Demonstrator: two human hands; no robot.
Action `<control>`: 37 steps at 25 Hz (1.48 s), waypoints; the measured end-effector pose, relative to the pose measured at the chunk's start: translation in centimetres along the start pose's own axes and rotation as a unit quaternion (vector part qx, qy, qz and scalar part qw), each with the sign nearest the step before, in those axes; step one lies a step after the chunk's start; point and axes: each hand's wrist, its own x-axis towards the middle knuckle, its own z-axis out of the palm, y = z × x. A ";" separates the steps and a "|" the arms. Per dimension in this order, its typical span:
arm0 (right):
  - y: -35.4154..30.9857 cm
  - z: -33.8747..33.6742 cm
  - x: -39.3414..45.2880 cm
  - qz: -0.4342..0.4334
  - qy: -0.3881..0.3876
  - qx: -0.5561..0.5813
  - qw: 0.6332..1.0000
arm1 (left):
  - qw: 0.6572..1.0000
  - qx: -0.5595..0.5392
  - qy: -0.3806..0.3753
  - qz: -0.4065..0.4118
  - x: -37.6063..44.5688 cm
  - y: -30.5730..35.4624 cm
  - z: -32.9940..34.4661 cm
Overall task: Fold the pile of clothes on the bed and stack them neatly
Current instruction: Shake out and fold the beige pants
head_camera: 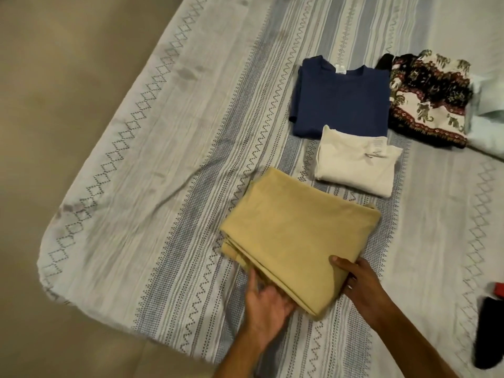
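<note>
A folded tan garment (294, 236) lies on the patterned bed sheet (152, 203) in front of me. My left hand (266, 304) holds its near left edge, with the fingers tucked under the folds and the thumb along the edge. At the near right edge, my right hand (357, 282) grips with the thumb on top and the fingers beneath. Behind it lies a folded white garment (354, 165), and further back a folded navy shirt (341, 99). A crumpled elephant-print cloth (431, 99) lies to the right of the navy shirt.
A pale cloth (488, 110) lies at the right edge beside the print cloth. A black item (491, 331) and a small red thing (499, 289) sit at the near right. The bed's rounded corner (51, 268) meets tan floor on the left.
</note>
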 end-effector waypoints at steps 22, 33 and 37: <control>-13.6 -1.0 -7.6 -0.182 -0.080 -0.269 0.942 | 0.967 0.214 0.124 0.052 -2.1 -1.7 0.3; -24.7 -6.6 -18.0 -0.678 -0.106 -0.623 0.376 | 0.976 -0.056 -0.166 0.127 -3.9 -1.1 19.2; -20.1 -10.1 -12.7 -0.688 -0.065 -0.683 0.237 | 0.958 -0.039 -0.011 0.282 -4.3 3.6 18.2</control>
